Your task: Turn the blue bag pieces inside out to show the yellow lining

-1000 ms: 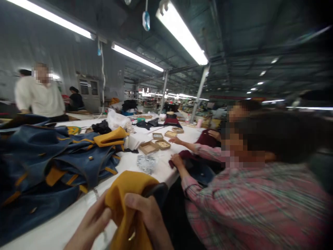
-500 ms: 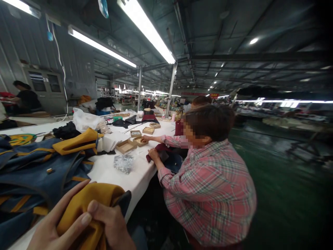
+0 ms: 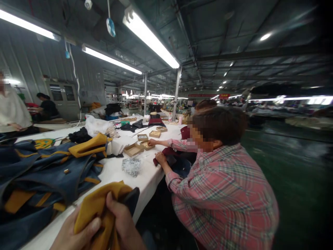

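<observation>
A mustard-yellow fabric piece (image 3: 100,198) with a dark blue edge is bunched up at the lower left of the head view, in front of the white table. My left hand (image 3: 75,227) grips its left side, thumb on the near face and the other fingers hidden behind the cloth. On the right side my right hand (image 3: 123,220) is closed on the same piece, thumb pressed along a fold. Left of my hands, dark blue fabric bags (image 3: 49,173) with mustard trim lie in a heap, and a folded mustard flap (image 3: 90,146) rests on top.
On the white table (image 3: 147,178) lie a clear bag of metal parts (image 3: 131,166), a cardboard tray (image 3: 134,150) and small boxes of gold-coloured fittings (image 3: 155,134). A co-worker in a plaid shirt (image 3: 221,194) sits close on the right, one hand in a box. Another person (image 3: 13,107) stands far left.
The view has swung left and tilted up slightly, so the scene sits further right. My hands keep hold of the yellow fabric, whose folds have shifted. A standing person has come into view at left.
</observation>
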### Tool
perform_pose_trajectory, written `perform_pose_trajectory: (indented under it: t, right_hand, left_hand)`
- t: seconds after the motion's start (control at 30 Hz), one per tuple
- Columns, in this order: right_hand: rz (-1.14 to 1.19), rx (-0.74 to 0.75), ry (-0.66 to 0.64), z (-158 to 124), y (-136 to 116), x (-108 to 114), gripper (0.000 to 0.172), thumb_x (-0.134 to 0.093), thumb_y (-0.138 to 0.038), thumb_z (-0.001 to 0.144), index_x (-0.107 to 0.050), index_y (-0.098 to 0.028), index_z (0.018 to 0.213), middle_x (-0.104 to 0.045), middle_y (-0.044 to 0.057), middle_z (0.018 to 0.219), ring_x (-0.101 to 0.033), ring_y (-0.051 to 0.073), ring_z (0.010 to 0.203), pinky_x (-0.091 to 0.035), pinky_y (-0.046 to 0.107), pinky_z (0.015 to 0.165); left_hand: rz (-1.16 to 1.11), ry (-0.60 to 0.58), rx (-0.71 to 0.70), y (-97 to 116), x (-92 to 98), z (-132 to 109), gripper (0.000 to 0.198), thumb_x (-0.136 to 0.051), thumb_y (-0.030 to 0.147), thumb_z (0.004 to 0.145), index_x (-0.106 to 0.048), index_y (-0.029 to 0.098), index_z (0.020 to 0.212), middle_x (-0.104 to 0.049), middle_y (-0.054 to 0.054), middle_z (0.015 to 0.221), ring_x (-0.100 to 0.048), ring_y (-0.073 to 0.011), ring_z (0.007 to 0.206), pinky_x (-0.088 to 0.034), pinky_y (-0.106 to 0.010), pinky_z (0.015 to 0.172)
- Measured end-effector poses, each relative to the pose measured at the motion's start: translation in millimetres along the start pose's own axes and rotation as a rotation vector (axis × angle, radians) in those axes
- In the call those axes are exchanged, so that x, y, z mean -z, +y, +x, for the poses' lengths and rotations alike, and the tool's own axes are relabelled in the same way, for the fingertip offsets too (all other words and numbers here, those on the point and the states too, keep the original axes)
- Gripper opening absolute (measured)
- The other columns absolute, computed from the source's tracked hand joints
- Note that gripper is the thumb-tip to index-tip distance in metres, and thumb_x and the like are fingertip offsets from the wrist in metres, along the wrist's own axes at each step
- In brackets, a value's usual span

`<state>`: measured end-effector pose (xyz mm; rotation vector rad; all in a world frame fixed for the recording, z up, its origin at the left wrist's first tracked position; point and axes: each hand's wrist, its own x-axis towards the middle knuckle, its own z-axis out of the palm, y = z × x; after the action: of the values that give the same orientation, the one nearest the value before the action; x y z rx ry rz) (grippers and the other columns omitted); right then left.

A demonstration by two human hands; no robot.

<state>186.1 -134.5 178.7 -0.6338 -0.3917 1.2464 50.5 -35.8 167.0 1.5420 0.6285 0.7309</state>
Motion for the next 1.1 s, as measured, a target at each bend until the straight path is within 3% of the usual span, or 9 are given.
perform_pose_trajectory:
  t: [0.17,0.23,0.3,0.4,0.57,0.7,0.87,1.0,1.1]
  right_hand:
    - [-0.02,-0.048,-0.175,-11.7,-3.7,2.3,0.068,-0.107,-0.037,0.063,-0.083,-0.016,0.123,-0.088,0.01,0.109,-0.085,0.037,0.107,-0.07,0.048,0.096]
    - [-0.044,-0.067,-0.152,-10.7,-5.1,5.8,0.062,-0.103,-0.026,0.062,-0.085,-0.016,0.12,-0.089,0.01,0.112,-0.085,0.037,0.108,-0.07,0.048,0.1]
    - [-0.035,-0.07,-0.072,-11.9,-6.8,6.2,0.056,-0.101,-0.036,0.067,-0.087,-0.017,0.117,-0.089,0.012,0.115,-0.084,0.039,0.115,-0.07,0.05,0.102]
    - [-0.054,-0.051,-0.075,-20.8,-8.4,-1.3,0.07,-0.103,-0.062,0.067,-0.086,-0.019,0.12,-0.087,0.017,0.126,-0.08,0.042,0.127,-0.069,0.054,0.106]
    - [-0.325,0.049,0.168,-31.6,2.6,-14.5,0.069,-0.112,-0.035,0.061,-0.087,-0.02,0.123,-0.088,0.013,0.126,-0.085,0.039,0.111,-0.072,0.051,0.1]
    - [-0.197,0.102,0.303,-31.3,10.8,-9.9,0.063,-0.105,-0.033,0.067,-0.087,-0.018,0.126,-0.089,0.011,0.119,-0.084,0.038,0.112,-0.073,0.047,0.096]
    - [-0.335,0.247,0.387,-36.4,7.5,-16.1,0.067,-0.107,-0.033,0.068,-0.087,-0.021,0.13,-0.086,0.009,0.133,-0.079,0.04,0.129,-0.071,0.048,0.105]
    - [-0.233,0.175,0.322,-37.2,12.6,-12.5,0.074,-0.109,-0.028,0.064,-0.085,-0.022,0.134,-0.085,0.011,0.137,-0.082,0.04,0.124,-0.072,0.053,0.104]
    - [-0.156,0.083,0.219,-29.3,21.6,0.3,0.061,-0.104,-0.032,0.069,-0.087,-0.022,0.127,-0.089,0.011,0.124,-0.085,0.041,0.114,-0.073,0.057,0.102]
  left_hand:
    - [-0.161,0.127,0.018,25.6,5.3,-0.4,0.085,-0.053,0.091,0.101,-0.08,0.017,0.133,-0.085,-0.015,0.129,-0.077,-0.0401,0.125,-0.065,-0.049,0.109]
    - [-0.096,0.139,-0.034,35.7,7.3,7.8,0.069,-0.06,0.081,0.105,-0.083,0.019,0.126,-0.085,-0.01,0.125,-0.075,-0.0343,0.121,-0.06,-0.042,0.109]
    - [-0.045,0.113,-0.071,42.1,7.6,13.8,0.056,-0.068,0.072,0.105,-0.084,0.019,0.118,-0.085,-0.007,0.114,-0.074,-0.0295,0.11,-0.059,-0.036,0.099]
    - [-0.004,0.136,-0.074,44.8,5.0,17.6,0.053,-0.074,0.069,0.103,-0.086,0.018,0.113,-0.084,-0.005,0.103,-0.072,-0.0258,0.097,-0.056,-0.031,0.084]
    - [-0.018,0.133,-0.059,52.4,3.2,20.6,0.052,-0.082,0.068,0.096,-0.09,0.017,0.103,-0.084,-0.006,0.095,-0.072,-0.0238,0.085,-0.053,-0.029,0.072]
    - [0.013,0.083,-0.047,65.4,7.3,18.8,0.059,-0.079,0.073,0.095,-0.084,0.016,0.083,-0.076,-0.004,0.075,-0.059,-0.0169,0.064,-0.04,-0.027,0.055]
    - [0.05,0.111,-0.082,68.4,13.5,15.8,0.058,-0.079,0.072,0.095,-0.082,0.015,0.082,-0.073,-0.003,0.071,-0.056,-0.0156,0.063,-0.038,-0.027,0.055]
    - [0.033,0.17,-0.085,67.9,17.5,18.5,0.058,-0.08,0.07,0.093,-0.08,0.014,0.077,-0.066,-0.002,0.066,-0.051,-0.0142,0.062,-0.036,-0.026,0.053]
    - [-0.025,0.159,-0.033,70.4,17.2,22.8,0.051,-0.085,0.064,0.09,-0.081,0.015,0.079,-0.061,0.001,0.063,-0.047,-0.0119,0.057,-0.033,-0.025,0.05]
